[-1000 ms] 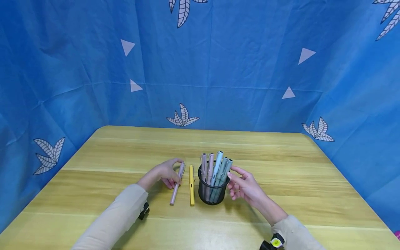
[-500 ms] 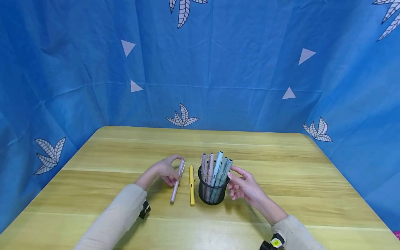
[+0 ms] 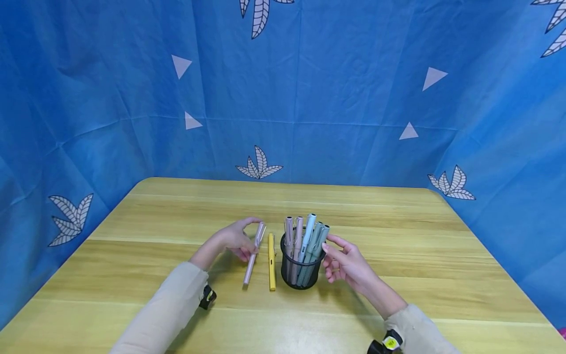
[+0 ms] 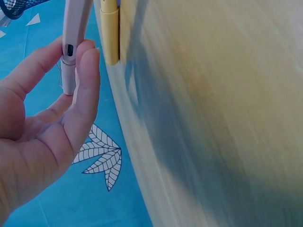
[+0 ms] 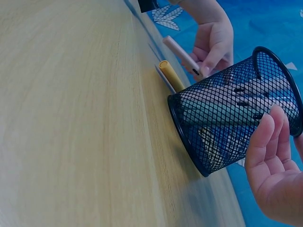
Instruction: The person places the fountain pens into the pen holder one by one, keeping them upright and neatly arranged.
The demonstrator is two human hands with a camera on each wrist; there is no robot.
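Note:
My left hand [image 3: 236, 240] pinches a pale pink pen [image 3: 250, 269] between thumb and fingers. In the right wrist view this pen [image 5: 180, 51] is tilted and held a little off the table. Just right of it lies a capped yellow pen [image 3: 271, 268]. Beyond that stands a black mesh pen holder [image 3: 286, 274] with several pens in it: lilac and pink ones, a light blue pen [image 3: 308, 235] and grey-green ones. My right hand [image 3: 349, 265] holds the holder's right side near the rim, and its fingers [image 5: 263, 137] touch the mesh.
The wooden table [image 3: 398, 236] bears the pens and the holder. A blue cloth [image 3: 336, 88] with leaf and triangle prints hangs behind the table and along its sides. A dark wrist camera [image 3: 385, 344] sits on the right wrist.
My left hand has moved slightly away from me and to the right, and the pink pen has risen off the table with it. The right hand and the holder stay put.

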